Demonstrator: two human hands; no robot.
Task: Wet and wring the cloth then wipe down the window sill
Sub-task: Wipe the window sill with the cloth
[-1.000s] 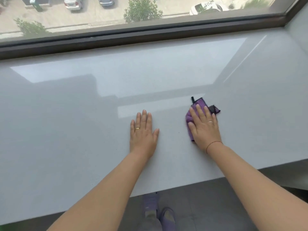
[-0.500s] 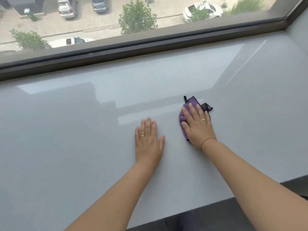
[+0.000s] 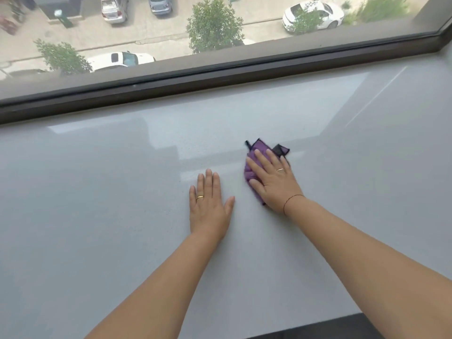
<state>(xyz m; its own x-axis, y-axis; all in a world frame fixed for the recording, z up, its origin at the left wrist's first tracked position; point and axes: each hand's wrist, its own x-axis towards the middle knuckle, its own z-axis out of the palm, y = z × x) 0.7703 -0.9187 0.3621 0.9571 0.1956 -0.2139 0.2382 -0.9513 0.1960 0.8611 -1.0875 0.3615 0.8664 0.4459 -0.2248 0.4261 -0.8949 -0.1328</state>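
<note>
- Two bare hands are lying on the window sill [image 3: 97, 216], a pale grey glossy slab; both forearms are reaching in over its near edge.
- Left hand [image 3: 209, 206] is resting palm down directly on the sill, roughly midway between the near edge and the far edge. Its fingers are lying straight and close together, the thumb is angling out to the right, and the hand is holding nothing.
- Right hand [image 3: 274, 182] is pressing flat on the cloth [image 3: 250, 172], just beside the left hand and slightly nearer the far edge. Its fingers are extending straight and slightly spread on top of the fabric; none are curling round it.
- Cloth is lying bunched on the sill under the right palm and fingers. Purple fabric is showing past the fingertips and along the thumb side; a black-edged corner [image 3: 280, 149] is sticking out toward the far edge beside the little finger.
- Cloth and left hand are sitting apart, with a bare strip of sill between them.
- One gold ring [image 3: 200, 197] is sitting on the left hand; a second ring [image 3: 280, 170] is sitting on the right hand, and a thin red cord [image 3: 292, 200] is circling the right wrist.
- Dark window frame [image 3: 220, 79] is running along the far edge of the sill; parked cars [image 3: 122, 60] and trees [image 3: 215, 25] are showing through the glass.
</note>
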